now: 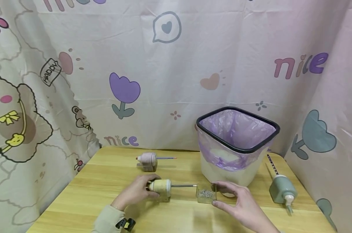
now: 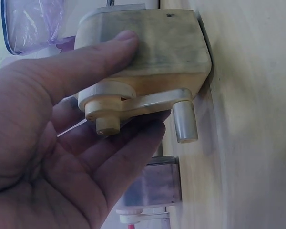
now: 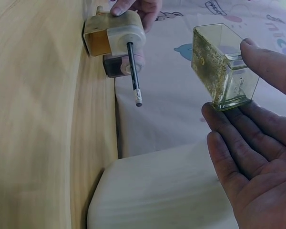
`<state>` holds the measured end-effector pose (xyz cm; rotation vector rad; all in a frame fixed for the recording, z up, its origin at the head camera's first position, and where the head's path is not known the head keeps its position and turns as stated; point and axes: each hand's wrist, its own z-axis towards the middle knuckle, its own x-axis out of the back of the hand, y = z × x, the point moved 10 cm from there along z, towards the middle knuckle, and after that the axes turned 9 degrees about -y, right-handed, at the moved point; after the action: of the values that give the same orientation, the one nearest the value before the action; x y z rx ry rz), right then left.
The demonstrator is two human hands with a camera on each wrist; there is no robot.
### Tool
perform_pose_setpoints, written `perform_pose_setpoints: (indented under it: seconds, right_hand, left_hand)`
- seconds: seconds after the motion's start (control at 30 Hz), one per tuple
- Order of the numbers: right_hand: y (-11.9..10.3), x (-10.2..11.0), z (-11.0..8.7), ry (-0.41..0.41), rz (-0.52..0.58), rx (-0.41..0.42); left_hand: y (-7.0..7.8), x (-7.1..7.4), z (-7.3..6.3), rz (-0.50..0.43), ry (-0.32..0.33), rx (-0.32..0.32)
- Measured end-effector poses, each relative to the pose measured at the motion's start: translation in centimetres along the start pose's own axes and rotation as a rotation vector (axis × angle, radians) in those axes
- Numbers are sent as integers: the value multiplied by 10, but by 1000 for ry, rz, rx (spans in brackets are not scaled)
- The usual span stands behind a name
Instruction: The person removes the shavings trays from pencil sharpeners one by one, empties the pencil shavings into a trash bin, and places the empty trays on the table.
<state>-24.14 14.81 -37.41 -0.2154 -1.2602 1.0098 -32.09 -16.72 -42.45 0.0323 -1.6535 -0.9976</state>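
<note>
On the table stands a yellow crank pencil sharpener [image 1: 161,187], a dark pencil [image 1: 183,186] sticking out of its front. My left hand [image 1: 139,191] holds the sharpener from the crank end, thumb on one side and fingers on the other. The left wrist view shows the crank handle [image 2: 185,121] near those fingers. In the right wrist view the sharpener's drawer slot is vacant. Raised over the table, a clear yellowish shavings drawer [image 1: 206,194] is pinched between thumb and fingers of my right hand [image 1: 238,202]. Grey shavings [image 3: 207,59] lie inside it.
Behind my right hand stands a white bin [image 1: 245,151] with a black rim and purple liner. A pinkish-grey sharpener [image 1: 148,161] with a pencil sits at the back left. Near the right table edge is a green sharpener [image 1: 282,188] with a patterned pencil.
</note>
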Motion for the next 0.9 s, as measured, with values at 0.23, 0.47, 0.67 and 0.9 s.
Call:
perform_pose_setpoints:
  seconds: [0.23, 0.47, 0.67, 0.9]
  right_hand:
    - [1, 2, 1, -3, 9, -17]
    - [-1, 7, 0, 10, -25, 7]
    - [-1, 10, -1, 5, -13, 8]
    - [-7, 21, -4, 19, -16, 18]
  left_hand:
    - [1, 4, -2, 21, 5, 18]
    - [5, 5, 2, 34, -4, 18]
    - [5, 4, 2, 35, -23, 30]
    - [28, 26, 10, 71, 1, 17]
